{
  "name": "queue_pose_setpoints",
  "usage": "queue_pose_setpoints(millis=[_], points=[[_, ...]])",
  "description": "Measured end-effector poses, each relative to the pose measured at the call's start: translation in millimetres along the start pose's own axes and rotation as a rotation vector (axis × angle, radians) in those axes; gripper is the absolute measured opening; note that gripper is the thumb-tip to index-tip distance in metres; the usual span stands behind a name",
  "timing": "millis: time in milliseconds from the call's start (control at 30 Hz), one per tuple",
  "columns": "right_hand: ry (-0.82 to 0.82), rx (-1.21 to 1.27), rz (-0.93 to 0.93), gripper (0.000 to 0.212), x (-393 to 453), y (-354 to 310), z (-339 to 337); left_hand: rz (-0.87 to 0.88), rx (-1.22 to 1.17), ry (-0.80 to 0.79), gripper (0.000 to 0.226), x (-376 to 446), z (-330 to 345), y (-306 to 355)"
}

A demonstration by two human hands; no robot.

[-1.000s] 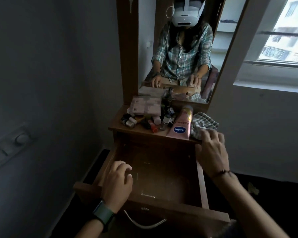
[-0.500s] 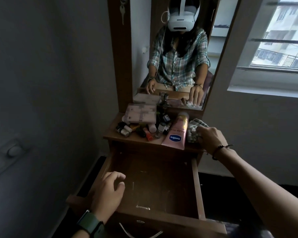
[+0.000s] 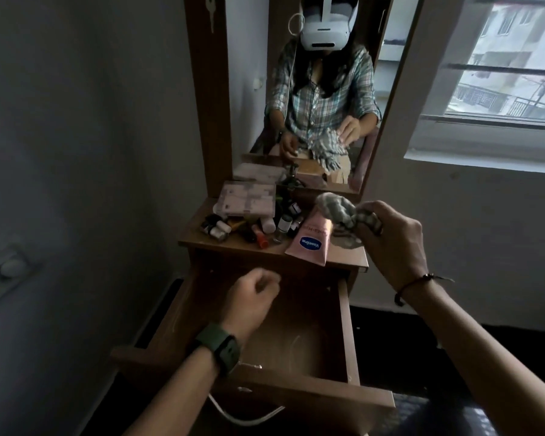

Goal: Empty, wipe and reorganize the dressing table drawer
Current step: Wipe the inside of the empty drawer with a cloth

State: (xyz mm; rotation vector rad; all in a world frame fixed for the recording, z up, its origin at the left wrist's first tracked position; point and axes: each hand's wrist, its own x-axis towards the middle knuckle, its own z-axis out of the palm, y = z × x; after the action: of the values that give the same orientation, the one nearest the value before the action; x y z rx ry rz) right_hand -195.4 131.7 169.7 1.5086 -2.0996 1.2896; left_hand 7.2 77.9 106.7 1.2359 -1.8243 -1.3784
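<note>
The wooden drawer [image 3: 345,313] is pulled out with a bare brown bottom. My right hand [image 3: 390,243] grips a grey checked cloth [image 3: 340,214], lifted above the right end of the dressing table top [image 3: 346,256]. My left hand [image 3: 249,302] hovers over the drawer's back left part, fingers curled, holding nothing that I can see. A pink Vaseline tube [image 3: 310,242] lies on the tabletop beside the cloth. Several small bottles [image 3: 265,228] and a pale flat box [image 3: 247,199] crowd the left and middle of the top.
A mirror [image 3: 321,99] rises behind the tabletop and reflects the person with the cloth. A grey wall [image 3: 76,152] stands close on the left. A window [image 3: 501,58] is at the upper right. The drawer's white handle [image 3: 243,416] hangs at the front.
My right hand has picked the cloth up off the tabletop and raised it. My left hand has left the drawer's front left edge and moved up over the drawer, fingers curling.
</note>
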Motion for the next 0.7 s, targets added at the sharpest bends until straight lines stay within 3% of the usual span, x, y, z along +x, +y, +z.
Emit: queue_pose_setpoints(millis=[133,267,367,433,533,633,700], points=[[-0.039,0.060,-0.178,0.026,-37.5,-23.7,15.1,-0.163,-0.589,-0.161,0.033,15.0,8.0,34.7],[-0.130,-0.001,-0.452,0.025,-72.0,-37.9,35.5,-0.268,-0.809,-0.164,0.044,20.5,4.3,33.1],[-0.339,0.013,-0.345,0.041,-94.8,-42.5,52.2,-0.353,-0.790,-0.023,0.045,16.9,-4.5,4.8],[-0.527,0.146,-0.070,0.050,-107.6,-47.9,61.5,-0.417,-0.774,-0.012,0.043,11.4,-13.7,-15.4],[-0.725,0.572,0.345,0.048,-119.1,-54.4,81.2,-0.411,-0.688,-0.100,0.028,0.4,-24.7,-32.2],[-0.678,0.594,0.396,0.043,-120.0,-59.6,98.3,-0.324,-0.380,-0.053,0.021,-1.9,-31.5,-38.3],[-0.659,0.322,0.269,0.041,-115.6,-57.7,106.1,-0.223,0.090,-0.013,0.043,2.3,-40.0,-40.2]])
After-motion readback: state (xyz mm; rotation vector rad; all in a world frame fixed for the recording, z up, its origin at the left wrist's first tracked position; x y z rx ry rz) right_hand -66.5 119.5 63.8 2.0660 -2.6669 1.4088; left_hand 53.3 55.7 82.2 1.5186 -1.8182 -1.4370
